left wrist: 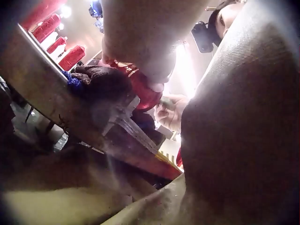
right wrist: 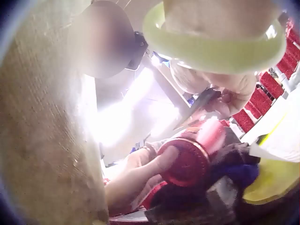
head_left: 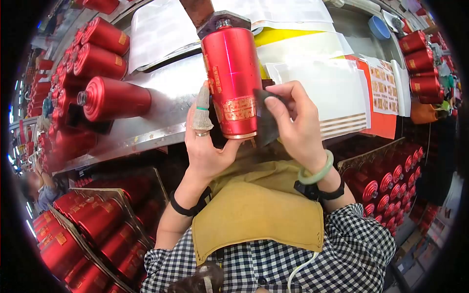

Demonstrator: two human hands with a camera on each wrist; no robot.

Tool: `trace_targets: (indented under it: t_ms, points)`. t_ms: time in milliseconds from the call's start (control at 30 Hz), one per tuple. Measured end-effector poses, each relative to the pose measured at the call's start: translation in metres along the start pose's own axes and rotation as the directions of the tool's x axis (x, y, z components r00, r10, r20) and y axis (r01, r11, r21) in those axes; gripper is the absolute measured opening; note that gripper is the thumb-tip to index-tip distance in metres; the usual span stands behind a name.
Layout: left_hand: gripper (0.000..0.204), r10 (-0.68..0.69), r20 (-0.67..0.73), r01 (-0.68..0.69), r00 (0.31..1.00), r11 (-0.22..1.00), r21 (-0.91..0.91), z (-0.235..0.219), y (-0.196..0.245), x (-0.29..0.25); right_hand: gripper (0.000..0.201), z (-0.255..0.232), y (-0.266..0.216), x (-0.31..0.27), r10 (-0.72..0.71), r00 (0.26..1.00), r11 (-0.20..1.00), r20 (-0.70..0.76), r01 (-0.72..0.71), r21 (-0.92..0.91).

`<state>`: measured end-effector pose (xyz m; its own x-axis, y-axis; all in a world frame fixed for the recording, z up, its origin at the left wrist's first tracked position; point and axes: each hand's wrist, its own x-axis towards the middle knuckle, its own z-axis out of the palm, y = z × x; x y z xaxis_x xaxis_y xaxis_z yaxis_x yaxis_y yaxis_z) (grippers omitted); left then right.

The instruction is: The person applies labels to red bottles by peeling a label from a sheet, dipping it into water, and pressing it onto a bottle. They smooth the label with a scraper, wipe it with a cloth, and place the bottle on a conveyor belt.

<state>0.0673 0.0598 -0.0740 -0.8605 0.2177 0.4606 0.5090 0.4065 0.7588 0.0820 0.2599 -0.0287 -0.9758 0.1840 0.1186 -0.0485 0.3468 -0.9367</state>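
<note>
A shiny red metallic bottle point(head_left: 233, 73) with gold patterned bands lies over the bench edge, its threaded neck at a dark metal holder point(head_left: 222, 20). Around its lower left side my left hand point(head_left: 207, 151) grips it, with cloth finger covers point(head_left: 202, 117) on a finger. The right wrist view shows the left thumb on the bottle's round base point(right wrist: 187, 164). My right hand point(head_left: 300, 119) pinches a thin dark grey flat piece point(head_left: 269, 119) between thumb and fingers, its edge right at the bottle's gold band.
Another red bottle point(head_left: 117, 99) lies on the metal bench point(head_left: 168, 80) at left, beside several more. White sheets point(head_left: 312, 80) and a red-orange sheet point(head_left: 383, 115) spread to the right. A blue bowl point(head_left: 379, 28) stands farther back. Crates of red bottles point(head_left: 93, 222) flank the person below.
</note>
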Motion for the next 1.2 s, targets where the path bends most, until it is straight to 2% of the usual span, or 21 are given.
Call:
trace_targets:
  t_ms: [67, 133, 233, 333, 400, 467, 533, 600, 700, 733, 800, 833, 867, 900, 933, 967, 1000, 1033, 1067, 1100, 1200]
  points:
    - [0.095, 0.01, 0.01, -0.01, 1.0, 1.0, 0.025, -0.001, -0.002, -0.001, 0.014, -0.012, 0.021, 0.01, -0.023, 0.999, 0.973, -0.042, 0.012, -0.231]
    - [0.096, 0.02, 0.025, -0.021, 0.999, 0.999, 0.047, 0.0, -0.004, -0.001, 0.012, -0.016, 0.022, 0.014, 0.026, 0.999, 0.983, -0.044, -0.033, -0.183]
    - [0.089, -0.016, -0.024, 0.014, 1.0, 0.997, -0.07, 0.003, -0.004, -0.003, 0.014, -0.007, 0.0, 0.012, -0.08, 0.987, 0.997, -0.138, 0.082, 0.01]
    - [0.076, 0.057, 0.011, -0.057, 0.998, 0.996, 0.066, -0.003, 0.002, 0.001, 0.015, -0.004, -0.011, 0.011, -0.063, 0.992, 0.994, -0.111, 0.072, 0.081]
    - [0.065, 0.159, 0.016, -0.153, 0.987, 0.917, 0.368, -0.008, 0.013, 0.006, 0.017, -0.007, -0.006, 0.01, -0.067, 0.993, 0.997, -0.097, 0.07, 0.027]
    - [0.062, 0.115, 0.013, -0.11, 0.993, 0.906, 0.409, -0.006, 0.018, 0.009, 0.021, -0.006, -0.005, 0.01, 0.033, 0.996, 0.98, -0.088, -0.015, 0.198]
    - [0.059, 0.192, 0.057, -0.195, 0.98, 0.846, 0.497, -0.003, 0.022, 0.013, 0.023, -0.006, -0.007, 0.014, 0.024, 0.996, 0.978, -0.091, -0.005, 0.211]
    - [0.056, 0.175, 0.085, -0.194, 0.981, 0.842, 0.503, 0.002, 0.029, 0.014, 0.025, -0.008, -0.008, 0.019, 0.009, 0.995, 0.975, -0.098, 0.014, 0.224]
    - [0.06, 0.213, 0.227, -0.293, 0.95, 0.86, 0.419, 0.007, 0.03, 0.016, 0.029, -0.013, -0.011, 0.025, -0.136, 0.983, 0.986, -0.121, 0.146, 0.079]
    - [0.06, 0.219, 0.224, -0.297, 0.95, 0.859, 0.417, 0.008, 0.026, 0.013, 0.028, -0.015, -0.015, 0.025, -0.151, 0.978, 0.986, -0.143, 0.159, 0.044]
    - [0.067, 0.246, 0.062, -0.25, 0.967, 0.888, 0.387, 0.01, 0.019, 0.007, 0.028, -0.019, -0.017, 0.025, -0.168, 0.972, 0.985, -0.167, 0.172, 0.009]
    - [0.077, 0.172, -0.04, -0.153, 0.984, 0.943, 0.295, 0.009, 0.023, 0.007, 0.027, -0.023, -0.014, 0.025, -0.331, 0.939, 0.94, -0.096, 0.32, -0.116]
    - [0.077, 0.171, -0.038, -0.152, 0.985, 0.944, 0.294, 0.009, 0.021, 0.007, 0.027, -0.026, -0.011, 0.024, -0.475, 0.88, 0.858, -0.004, 0.462, -0.226]
    - [0.088, 0.041, -0.082, -0.028, 0.996, 0.989, 0.145, 0.008, 0.018, 0.006, 0.025, -0.027, -0.006, 0.025, -0.587, 0.803, 0.758, 0.096, 0.588, -0.281]
    - [0.099, -0.096, -0.106, 0.095, 0.99, 0.995, -0.01, 0.007, 0.013, 0.005, 0.024, -0.025, -0.003, 0.019, -0.649, 0.74, 0.689, 0.178, 0.67, -0.276]
    - [0.114, -0.138, -0.024, 0.137, 0.99, 0.99, -0.034, 0.005, 0.004, 0.002, 0.025, -0.026, -0.006, 0.01, -0.67, 0.698, 0.669, 0.255, 0.716, -0.201]
    - [0.114, -0.139, -0.026, 0.138, 0.99, 0.99, -0.032, 0.004, -0.001, 0.002, 0.026, -0.028, -0.009, 0.005, -0.691, 0.645, 0.646, 0.328, 0.754, -0.121]
    - [0.113, -0.212, 0.046, 0.216, 0.976, 0.971, -0.1, 0.003, -0.005, 0.003, 0.026, -0.028, -0.013, 0.007, -0.692, 0.643, 0.645, 0.328, 0.755, -0.12]
    - [0.112, -0.277, 0.125, 0.295, 0.953, 0.942, -0.161, 0.003, -0.006, 0.003, 0.027, -0.028, -0.017, 0.009, -0.616, 0.717, 0.725, 0.325, 0.678, -0.121]
    - [0.112, -0.278, 0.126, 0.291, 0.952, 0.952, -0.099, 0.001, 0.0, 0.006, 0.029, -0.027, -0.02, 0.012, -0.533, 0.784, 0.796, 0.319, 0.592, -0.124]
    - [0.109, -0.311, 0.137, 0.334, 0.94, 0.92, -0.204, 0.002, 0.001, 0.006, 0.029, -0.017, -0.003, 0.032, -0.349, 0.936, 0.919, -0.04, 0.334, -0.212]
